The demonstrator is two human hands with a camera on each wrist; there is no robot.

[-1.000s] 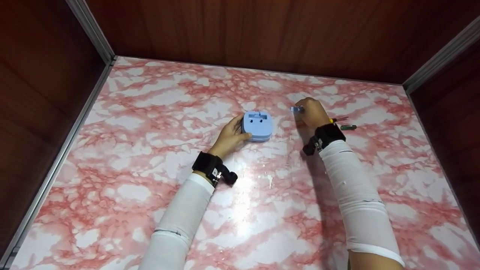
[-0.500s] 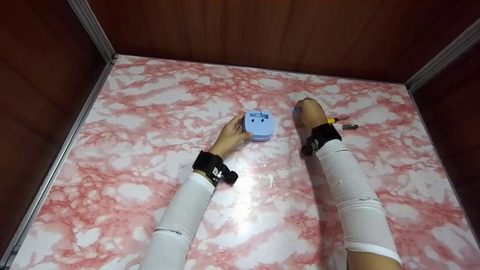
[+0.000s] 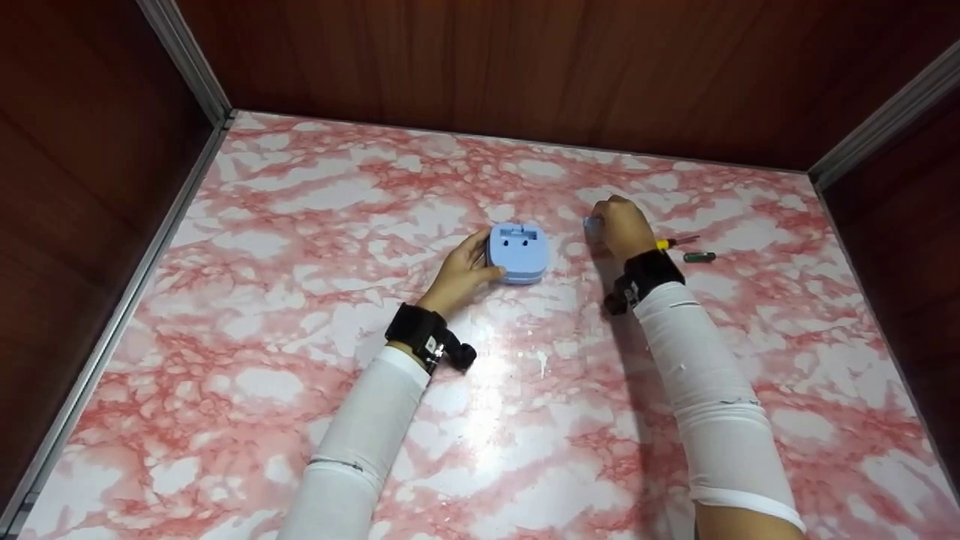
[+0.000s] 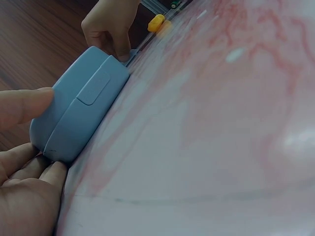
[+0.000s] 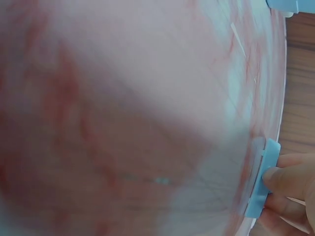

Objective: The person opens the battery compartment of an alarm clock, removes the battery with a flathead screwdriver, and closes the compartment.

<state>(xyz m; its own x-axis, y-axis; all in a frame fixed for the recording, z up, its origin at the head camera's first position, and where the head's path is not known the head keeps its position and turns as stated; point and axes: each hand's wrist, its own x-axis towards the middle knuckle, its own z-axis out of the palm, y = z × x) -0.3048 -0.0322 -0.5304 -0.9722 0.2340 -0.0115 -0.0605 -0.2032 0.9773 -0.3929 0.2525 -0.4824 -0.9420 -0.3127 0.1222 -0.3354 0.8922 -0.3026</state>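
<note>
A light-blue rounded plastic case stands on the marbled tabletop, with a slot-shaped recess and two small dark holes in its upper face. My left hand grips its left side, the thumb on the near edge; in the left wrist view the fingers reach under its lower edge. To the right, my right hand pinches a small flat light-blue plastic cover down at the table surface. The head view shows only a sliver of that cover past the knuckles.
Just right of my right wrist lies a screwdriver with a yellow handle. A small dark green cylinder is beside it. Dark wood-grain panels wall the pink-and-white table at the back and sides.
My right hand has shifted slightly and turned, lowering the blue cover, so less of it shows in the head view. The left hand and the case stay nearly still.
</note>
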